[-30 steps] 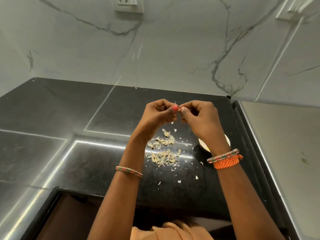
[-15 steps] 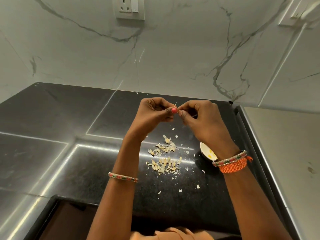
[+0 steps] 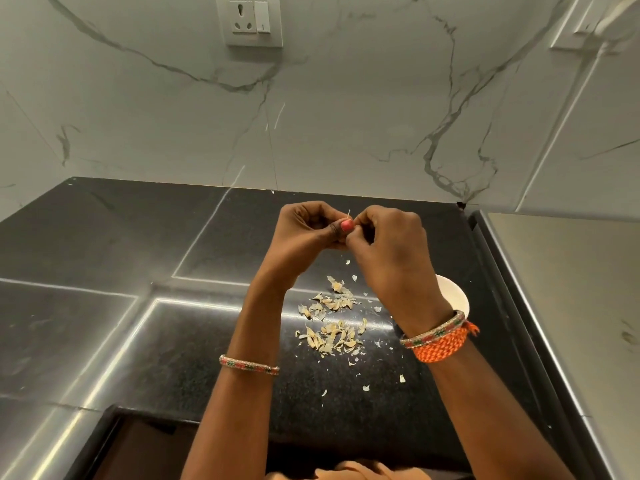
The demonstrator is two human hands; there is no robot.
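Observation:
My left hand and my right hand meet fingertip to fingertip above the black counter. Between them they pinch a small pale thing, mostly hidden by the fingers; only a thin whitish tip sticks up. A heap of pale dry peel scraps lies on the counter right below the hands. A small white bowl stands to the right of the heap, half hidden behind my right wrist.
A marble wall with a socket and switch plate rises behind the counter. A grey steel surface adjoins the counter on the right. The counter's front edge runs at the lower left.
Both hands have stayed together, pinching the same small thing. The right wrist now covers more of the white bowl. The camera has tilted up slightly.

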